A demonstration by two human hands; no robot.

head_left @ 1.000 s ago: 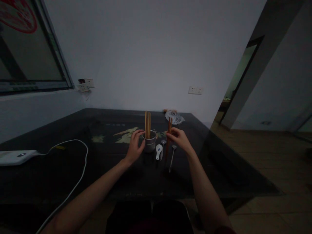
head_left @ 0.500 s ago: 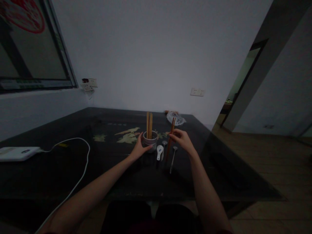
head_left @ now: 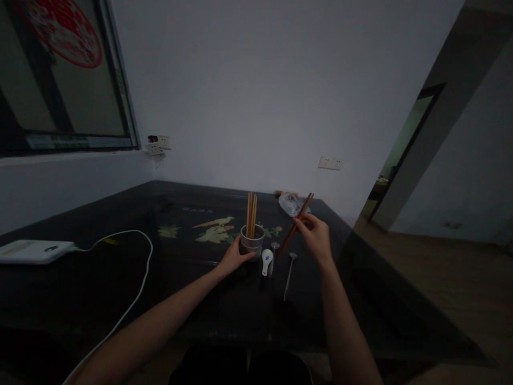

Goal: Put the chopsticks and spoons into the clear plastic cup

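A small metal cup [head_left: 252, 241] stands on the dark table [head_left: 188, 289] with several light wooden chopsticks [head_left: 251, 215] upright in it. My left hand [head_left: 234, 258] is wrapped round the cup's lower left side. Just right of the cup, my right hand [head_left: 316, 235] pinches a pair of reddish-brown chopsticks [head_left: 297, 223], which tilt up to the right with their lower tips above the table. A white ceramic spoon [head_left: 266, 262] and two metal spoons [head_left: 289, 271] lie between my hands.
A white device [head_left: 32, 251] with a white cable [head_left: 132, 289] lies at the table's left. A crumpled plastic bag [head_left: 289, 203] sits at the far edge by the wall. A doorway opens to the right, beyond the table's right edge.
My right hand has lifted the reddish chopsticks off the table and tilted them to the right. My left hand has slid lower on the cup. The camera has turned slightly.
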